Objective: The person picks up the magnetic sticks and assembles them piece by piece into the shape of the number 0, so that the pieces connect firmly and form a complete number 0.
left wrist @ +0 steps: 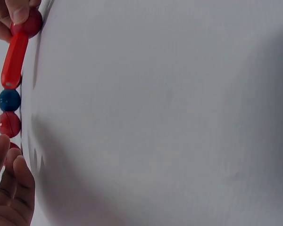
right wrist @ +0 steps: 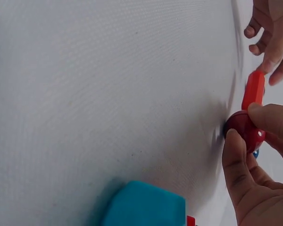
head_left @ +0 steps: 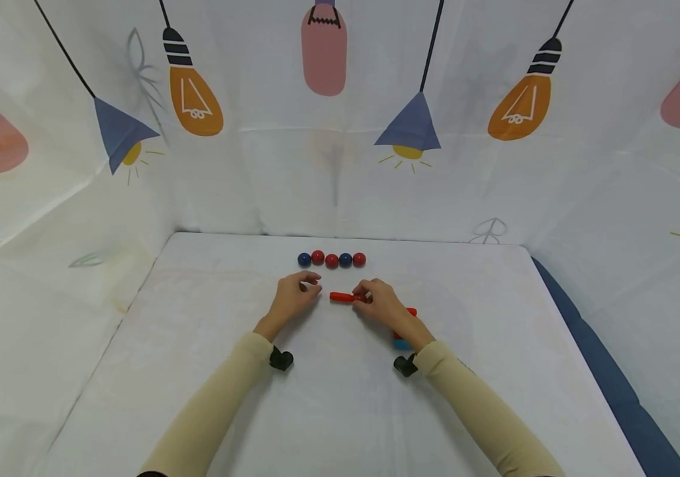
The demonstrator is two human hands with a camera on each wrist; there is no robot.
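My right hand [head_left: 380,302] pinches a dark red ball [right wrist: 245,131] between thumb and fingers. A bright red faceted rod [head_left: 341,297] runs from that ball toward the left, low over the white table. To the left of the rod's free end is my left hand [head_left: 293,295], its fingers loosely bent with nothing between them. Beyond both hands, red and blue balls lie in a row, among them a blue ball [head_left: 304,260] at the left end and a red ball [head_left: 359,260] at the right end.
Partly hidden under the right forearm lie a light blue piece [head_left: 402,344] and a red piece [head_left: 412,311]. The white tabletop [head_left: 340,411] meets a cloth wall printed with lamps at the back. Dark blue fabric [head_left: 602,358] shows past the right edge.
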